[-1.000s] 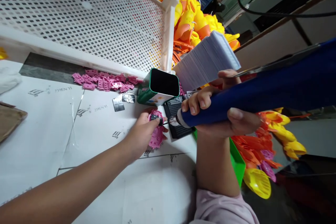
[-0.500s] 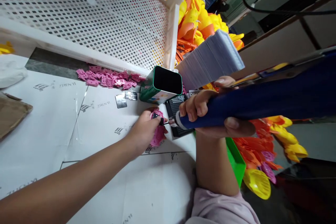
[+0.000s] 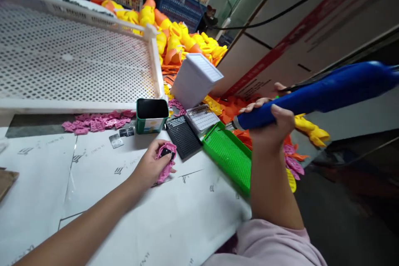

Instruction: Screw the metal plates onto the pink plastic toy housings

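Note:
My left hand (image 3: 151, 164) is closed round a pink plastic part (image 3: 163, 173), with the thumb on a small black piece (image 3: 166, 152) set in it. My right hand (image 3: 279, 122) grips a blue electric screwdriver (image 3: 327, 89). Its tip points left, over the far end of a green tray (image 3: 230, 156) and apart from the pink part. A black perforated tray (image 3: 184, 138) lies between the pink part and the green tray. Behind my left hand stands an open green tin (image 3: 152, 121); its inside is dark.
Small pink parts (image 3: 96, 123) and dark flat plates (image 3: 116, 141) lie left of the tin. A large white perforated crate (image 3: 77, 106) stands behind. Beyond are a white block-shaped stack (image 3: 195, 81), piled yellow and orange parts (image 3: 179, 41) and a large carton (image 3: 274, 37) on the right.
The screwdriver has come away from the pink part, moving right to above the green tray. My left hand still holds the pink part. The camera view has shifted, showing more of the green tray.

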A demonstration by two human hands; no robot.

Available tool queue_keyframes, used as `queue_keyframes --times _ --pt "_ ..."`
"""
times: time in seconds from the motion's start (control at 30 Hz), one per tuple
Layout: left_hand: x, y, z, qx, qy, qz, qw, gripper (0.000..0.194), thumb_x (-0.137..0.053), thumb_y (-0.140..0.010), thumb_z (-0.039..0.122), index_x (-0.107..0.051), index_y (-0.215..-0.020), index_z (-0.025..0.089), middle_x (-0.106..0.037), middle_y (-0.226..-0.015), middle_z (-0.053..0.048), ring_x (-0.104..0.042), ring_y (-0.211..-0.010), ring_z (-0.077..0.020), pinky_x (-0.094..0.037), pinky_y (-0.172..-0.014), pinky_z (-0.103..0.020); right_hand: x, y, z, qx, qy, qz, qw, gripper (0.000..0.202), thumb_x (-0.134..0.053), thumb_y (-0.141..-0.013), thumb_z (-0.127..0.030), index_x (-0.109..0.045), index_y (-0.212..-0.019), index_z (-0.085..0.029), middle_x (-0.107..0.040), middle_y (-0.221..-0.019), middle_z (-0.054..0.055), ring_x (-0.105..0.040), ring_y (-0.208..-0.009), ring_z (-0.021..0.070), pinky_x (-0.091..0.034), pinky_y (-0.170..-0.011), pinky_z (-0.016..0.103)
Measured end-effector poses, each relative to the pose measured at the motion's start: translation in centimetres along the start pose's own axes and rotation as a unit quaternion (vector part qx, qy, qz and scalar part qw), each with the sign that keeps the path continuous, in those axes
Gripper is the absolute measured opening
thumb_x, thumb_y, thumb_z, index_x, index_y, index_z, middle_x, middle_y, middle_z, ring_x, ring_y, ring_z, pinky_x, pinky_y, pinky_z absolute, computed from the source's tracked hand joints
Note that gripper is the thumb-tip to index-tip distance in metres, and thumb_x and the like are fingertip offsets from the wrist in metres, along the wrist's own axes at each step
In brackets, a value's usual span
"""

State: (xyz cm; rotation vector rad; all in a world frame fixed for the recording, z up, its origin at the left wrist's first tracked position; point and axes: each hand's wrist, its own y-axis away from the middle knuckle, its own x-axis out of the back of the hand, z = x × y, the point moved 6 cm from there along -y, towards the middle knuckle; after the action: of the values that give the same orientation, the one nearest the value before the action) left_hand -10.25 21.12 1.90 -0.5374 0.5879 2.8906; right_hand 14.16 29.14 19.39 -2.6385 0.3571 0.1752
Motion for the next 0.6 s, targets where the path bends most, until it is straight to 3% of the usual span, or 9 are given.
queue_keyframes --times 0.13,0.23,0.37,0.47,0.53,0.6 --pt "-0.4 0.7 0.2 -0.03 -0.119 0.001 0.992 0.043 -0.068 -0.072 0.036 -0.055 -0.11 0.02 -0.066 -0.097 -0.005 -0.066 -0.069 -0.017 -0.057 -0.068 -0.035 8.9 -1.8 1.1 0.028 0.065 0.198 0.978 0.035 -0.066 -0.051 -0.022 -0.052 -0.083 -0.021 -0.06 -0.055 -0.009 -0.059 -0.045 0.0126 -0.052 -0.05 0.029" --pt "-1.0 1.1 1.0 -0.101 -0.247 0.005 0.964 0.039 -0.06 -0.077 0.031 -0.058 -0.114 0.019 -0.069 -0.099 -0.008 -0.066 -0.086 -0.0211 -0.054 -0.08 -0.037 12.7 -2.1 2.5 0.008 0.074 0.262 0.962 0.035 -0.067 -0.048 -0.024 -0.051 -0.079 -0.021 -0.059 -0.053 -0.009 -0.058 -0.042 0.0138 -0.051 -0.047 0.029" --pt "-2.1 3.1 2.4 -0.173 -0.499 0.005 0.849 0.041 -0.05 -0.079 0.021 -0.062 -0.117 0.017 -0.067 -0.114 -0.012 -0.06 -0.107 -0.0263 -0.046 -0.097 -0.041 14.5 -1.1 3.6 -0.052 0.046 0.329 0.942 0.036 -0.073 -0.04 -0.02 -0.051 -0.068 -0.023 -0.053 -0.05 -0.008 -0.054 -0.04 0.0142 -0.047 -0.046 0.032" --pt "-1.3 5.1 3.3 -0.161 -0.558 0.051 0.813 0.039 -0.052 -0.077 0.019 -0.066 -0.114 0.018 -0.069 -0.109 -0.011 -0.059 -0.104 -0.0275 -0.045 -0.096 -0.04 14.6 0.0 3.8 -0.059 0.026 0.346 0.936 0.038 -0.075 -0.036 -0.016 -0.056 -0.067 -0.025 -0.054 -0.058 -0.006 -0.052 -0.046 0.0147 -0.049 -0.055 0.039" --pt "-0.1 6.4 3.6 -0.141 -0.584 0.088 0.795 0.039 -0.053 -0.078 0.021 -0.065 -0.115 0.018 -0.069 -0.109 -0.011 -0.058 -0.105 -0.028 -0.044 -0.096 -0.039 15.3 0.7 4.0 -0.061 0.121 0.373 0.918 0.036 -0.078 -0.036 -0.023 -0.058 -0.066 -0.027 -0.056 -0.066 -0.001 -0.056 -0.056 0.0207 -0.051 -0.073 0.051" --pt "1.2 7.4 3.6 -0.115 -0.603 0.119 0.78 0.041 -0.057 -0.078 0.026 -0.064 -0.118 0.018 -0.068 -0.112 -0.011 -0.057 -0.106 -0.0287 -0.042 -0.097 -0.04 16.0 0.6 4.7 -0.109 0.277 0.329 0.896 0.037 -0.081 -0.037 -0.034 -0.056 -0.064 -0.029 -0.056 -0.069 0.002 -0.061 -0.073 0.0308 -0.046 -0.086 0.06"
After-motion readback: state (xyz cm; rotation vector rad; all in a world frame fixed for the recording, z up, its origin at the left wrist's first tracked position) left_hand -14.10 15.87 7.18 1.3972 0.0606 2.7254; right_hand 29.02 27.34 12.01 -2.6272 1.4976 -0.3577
